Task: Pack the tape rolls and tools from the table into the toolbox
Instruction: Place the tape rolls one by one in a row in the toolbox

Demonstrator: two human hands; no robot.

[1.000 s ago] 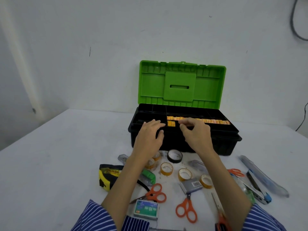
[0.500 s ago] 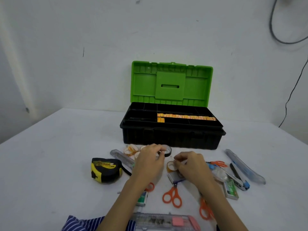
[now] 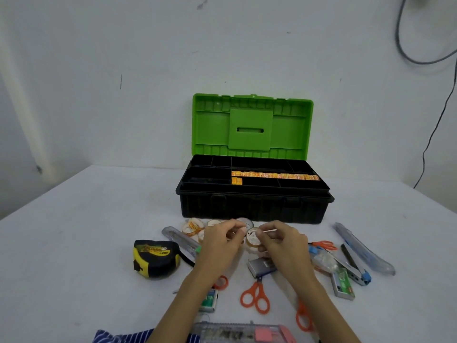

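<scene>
The toolbox (image 3: 254,206) is positioned at the far side of the white table (image 3: 74,243), with its green lid (image 3: 252,126) raised upright. A row of orange-labelled tape rolls (image 3: 274,175) is seated in a long compartment of the black top tray (image 3: 207,173), and one further roll lies in the compartment in front of the row's left end.

Both hands are held just in front of the toolbox. A small clear tape roll (image 3: 252,239) is pinched between the curled fingers and thumb of the right hand (image 3: 282,243). The fingers of the left hand (image 3: 220,242) are curled toward the same roll; it cannot be told whether a roll is gripped by that hand, as the fingertips are blurred.

More loose tape rolls (image 3: 194,227) are grouped to the left of the hands. A yellow and black tape measure (image 3: 154,257) is placed further left. Orange-handled scissors (image 3: 256,295) lie between the forearms, and a stapler (image 3: 342,284) rests to the right.
</scene>
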